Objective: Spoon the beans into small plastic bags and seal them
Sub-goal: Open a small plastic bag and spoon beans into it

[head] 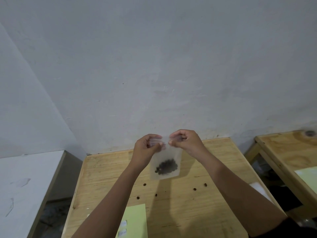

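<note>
A small translucent plastic bag [167, 158] hangs in the air above the wooden table [214, 169], with a dark clump of beans [166, 167] in its lower half. My left hand [147, 148] pinches the bag's top edge on the left. My right hand [185, 143] pinches the same edge on the right. Both thumbs meet near the middle of the top strip. Several loose beans [205, 185] lie scattered on the table below the bag.
A pale green sheet [137, 219] with small white labels lies at the table's near edge. A white surface [25, 177] stands to the left, and a second wooden table [291, 152] to the right. A grey wall rises behind.
</note>
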`<state>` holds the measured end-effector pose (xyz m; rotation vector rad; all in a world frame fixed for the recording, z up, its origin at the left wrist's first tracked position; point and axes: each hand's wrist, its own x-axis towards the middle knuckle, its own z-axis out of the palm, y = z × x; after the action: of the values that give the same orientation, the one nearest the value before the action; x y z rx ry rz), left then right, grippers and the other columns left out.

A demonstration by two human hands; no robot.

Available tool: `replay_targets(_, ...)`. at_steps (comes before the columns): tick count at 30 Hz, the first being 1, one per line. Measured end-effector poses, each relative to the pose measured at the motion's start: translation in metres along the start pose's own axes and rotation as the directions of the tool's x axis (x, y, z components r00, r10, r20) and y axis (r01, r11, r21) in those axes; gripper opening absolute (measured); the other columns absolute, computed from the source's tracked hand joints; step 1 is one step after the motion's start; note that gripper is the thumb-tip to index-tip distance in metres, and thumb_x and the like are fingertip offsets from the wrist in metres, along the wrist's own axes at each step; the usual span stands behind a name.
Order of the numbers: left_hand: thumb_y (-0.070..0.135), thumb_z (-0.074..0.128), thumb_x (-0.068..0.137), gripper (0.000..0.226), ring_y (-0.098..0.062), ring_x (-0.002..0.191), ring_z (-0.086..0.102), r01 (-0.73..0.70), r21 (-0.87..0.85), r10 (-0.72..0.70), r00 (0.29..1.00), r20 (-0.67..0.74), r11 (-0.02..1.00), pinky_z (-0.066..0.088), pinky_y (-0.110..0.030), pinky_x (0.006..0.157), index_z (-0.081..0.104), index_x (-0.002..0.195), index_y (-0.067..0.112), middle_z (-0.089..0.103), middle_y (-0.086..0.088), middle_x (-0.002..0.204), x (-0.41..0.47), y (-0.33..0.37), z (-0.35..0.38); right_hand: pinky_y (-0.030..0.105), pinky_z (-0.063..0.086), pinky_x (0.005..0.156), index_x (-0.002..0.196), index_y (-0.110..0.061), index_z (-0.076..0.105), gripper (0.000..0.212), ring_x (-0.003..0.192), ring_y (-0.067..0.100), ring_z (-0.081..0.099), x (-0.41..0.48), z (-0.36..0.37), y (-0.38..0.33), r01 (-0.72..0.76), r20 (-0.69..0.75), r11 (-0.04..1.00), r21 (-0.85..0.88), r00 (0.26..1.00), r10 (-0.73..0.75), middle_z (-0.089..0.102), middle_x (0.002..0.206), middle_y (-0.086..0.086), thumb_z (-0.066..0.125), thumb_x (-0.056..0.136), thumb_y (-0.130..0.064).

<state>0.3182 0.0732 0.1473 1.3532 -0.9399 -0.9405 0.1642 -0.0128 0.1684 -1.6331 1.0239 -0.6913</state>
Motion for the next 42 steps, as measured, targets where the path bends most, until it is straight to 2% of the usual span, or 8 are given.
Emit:
replay_targets(11,0.002,0.054,0.092,0.026,-0.021,0.080,0.069,0.004,-0.012,-0.003,0.992,0.129,1.000,0.056,-0.034,0.077,0.060,0.115,0.014,0.071,-0.016,0.086,-0.003,0.006,-0.004,0.019,0.057,0.068,0.091,-0.002,0.067,0.011,0.075,0.013,0.069,-0.003,-0.006,0.005,-0.113,0.056,0.968,0.226,0.993,0.103,0.070,0.085,0.007,0.064,0.083,0.005)
replay_targets(18,0.006,0.055,0.093,0.040,-0.028,0.088,0.064,-0.057,-0.005,0.057,0.997,0.042,0.998,0.055,-0.039,0.082,0.048,0.126,0.028,0.064,-0.028,0.089,-0.010,-0.005,0.007,0.016,0.055,0.061,0.082,-0.006,0.067,0.013,0.069,0.009,0.069,-0.005,-0.008,0.007,-0.080,-0.020,0.961,0.264,0.996,0.089,0.069,0.080,0.010,0.065,0.081,0.008)
replay_targets(21,0.004,0.056,0.092,0.059,-0.024,0.090,0.067,-0.059,-0.053,0.062,0.996,0.065,0.997,0.055,-0.027,0.079,0.031,0.136,0.035,0.067,-0.014,0.094,-0.019,-0.010,0.012,0.020,0.058,0.069,0.086,-0.008,0.068,0.011,0.075,0.012,0.071,-0.009,-0.012,0.009,-0.079,-0.098,0.942,0.325,0.988,0.117,0.071,0.087,0.010,0.066,0.083,0.002)
replay_targets(26,0.004,0.059,0.090,0.067,-0.016,0.069,0.065,-0.041,0.003,0.041,0.994,0.101,0.999,0.056,-0.032,0.066,0.027,0.142,0.032,0.064,0.002,0.087,-0.027,-0.021,0.022,0.022,0.057,0.070,0.101,-0.012,0.064,0.022,0.080,0.017,0.071,-0.016,-0.013,0.016,-0.084,-0.181,0.917,0.389,0.969,0.166,0.071,0.097,0.010,0.070,0.081,-0.005)
replay_targets(29,0.007,0.061,0.090,0.065,-0.030,0.090,0.067,0.012,-0.028,-0.010,0.998,0.062,1.000,0.058,-0.040,0.070,0.029,0.141,0.031,0.062,0.002,0.110,-0.032,-0.029,0.028,0.030,0.054,0.079,0.113,-0.024,0.055,0.037,0.091,0.015,0.065,-0.028,-0.008,0.037,-0.114,-0.245,0.955,0.273,0.952,0.183,0.062,0.105,-0.001,0.072,0.081,-0.014)
replay_targets(33,0.010,0.062,0.089,0.062,-0.024,0.095,0.068,0.121,-0.047,-0.121,0.993,0.005,0.992,0.059,-0.035,0.069,0.031,0.136,0.036,0.056,-0.007,0.125,-0.045,-0.060,0.036,0.019,0.051,0.072,0.123,-0.024,0.046,0.051,0.088,0.001,0.058,-0.054,0.003,0.075,-0.151,-0.228,0.981,0.126,0.958,0.177,0.058,0.104,-0.004,0.072,0.081,-0.013)
replay_targets(35,0.015,0.063,0.089,0.066,-0.024,0.084,0.069,0.188,0.012,-0.188,0.982,0.006,0.982,0.059,-0.038,0.069,0.028,0.140,0.035,0.058,-0.012,0.119,-0.056,-0.081,0.041,0.009,0.047,0.067,0.125,-0.018,0.046,0.049,0.088,-0.001,0.055,-0.069,0.006,0.094,-0.194,-0.191,0.980,0.044,0.961,0.199,0.054,0.104,-0.003,0.070,0.082,-0.010)
replay_targets(42,0.007,0.062,0.089,0.073,-0.031,0.072,0.062,0.435,0.093,-0.440,0.897,0.039,0.895,0.052,-0.040,0.066,0.019,0.145,0.024,0.059,-0.013,0.092,-0.107,-0.147,0.058,0.019,0.044,0.080,0.130,-0.011,0.048,0.053,0.105,0.018,0.055,-0.117,0.014,0.162,-0.310,-0.096,0.929,-0.204,0.950,0.296,0.053,0.113,0.004,0.069,0.082,-0.010)
